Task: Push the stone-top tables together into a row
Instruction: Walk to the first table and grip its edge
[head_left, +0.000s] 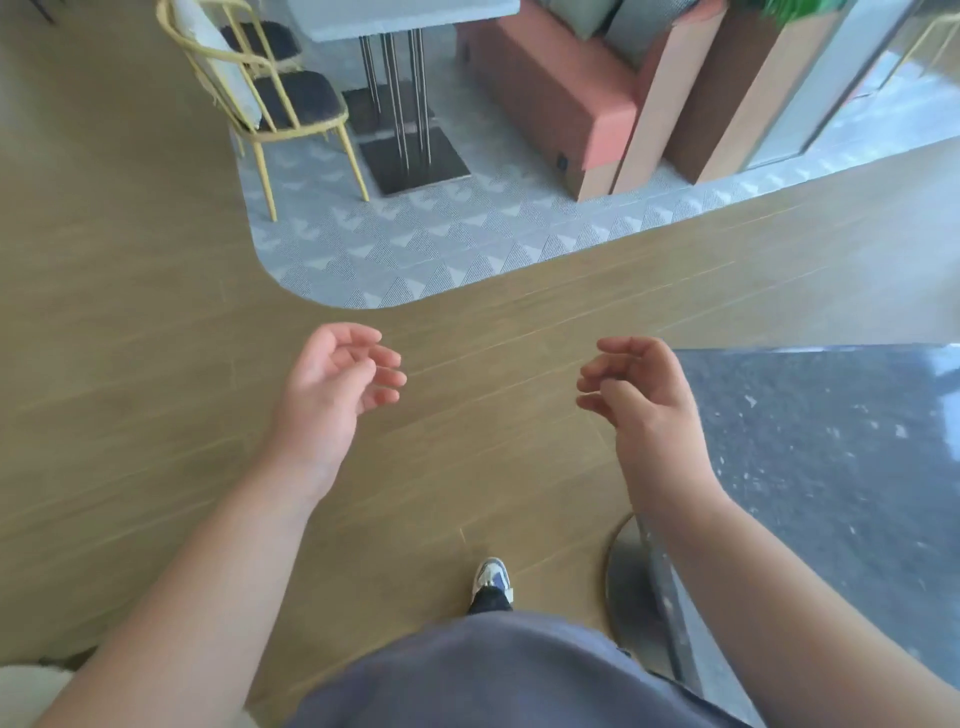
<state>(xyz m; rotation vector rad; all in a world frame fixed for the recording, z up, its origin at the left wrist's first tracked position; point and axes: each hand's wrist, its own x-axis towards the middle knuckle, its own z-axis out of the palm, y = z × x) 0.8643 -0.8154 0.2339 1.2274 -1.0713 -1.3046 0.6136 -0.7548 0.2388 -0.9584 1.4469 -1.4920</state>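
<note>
No text, label, brand, number or sign is legible anywhere.

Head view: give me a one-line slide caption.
Both hands hang loosely curled and empty beside a dark stone-top table.

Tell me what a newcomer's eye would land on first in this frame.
Two bare hands, left hand and right hand, hover loosely curled over the tan wood-plank floor, holding nothing. At lower right sits the dark speckled stone table top, untouched. Farther back, a yellow metal-frame chair stands beside a pale stone-top table on grey patterned carpet.
</note>
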